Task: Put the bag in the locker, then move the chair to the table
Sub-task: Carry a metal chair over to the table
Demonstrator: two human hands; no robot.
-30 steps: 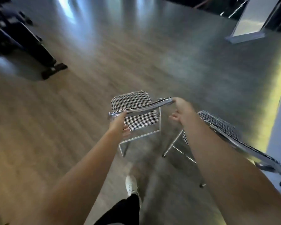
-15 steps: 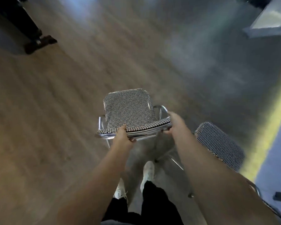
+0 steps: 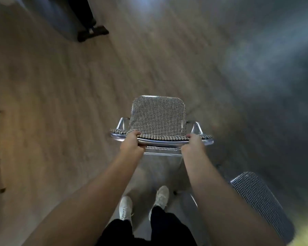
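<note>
Wood-grain plank flooring (image 3: 64, 96) fills the view, blurred toward the right. At the upper left stands a dark piece of equipment with a black foot (image 3: 92, 33). The left hand (image 3: 132, 142) curls closed over the left part of the backrest's top edge on a chrome-framed chair with a black-and-white houndstooth seat (image 3: 157, 115). The chair sits straight ahead of the person, its seat beyond both hands. The right hand (image 3: 193, 142) grips the right part of the same edge. White sneakers (image 3: 161, 195) stand just behind the chair. A second houndstooth chair (image 3: 260, 201) lies at the lower right, apart from the first.
</note>
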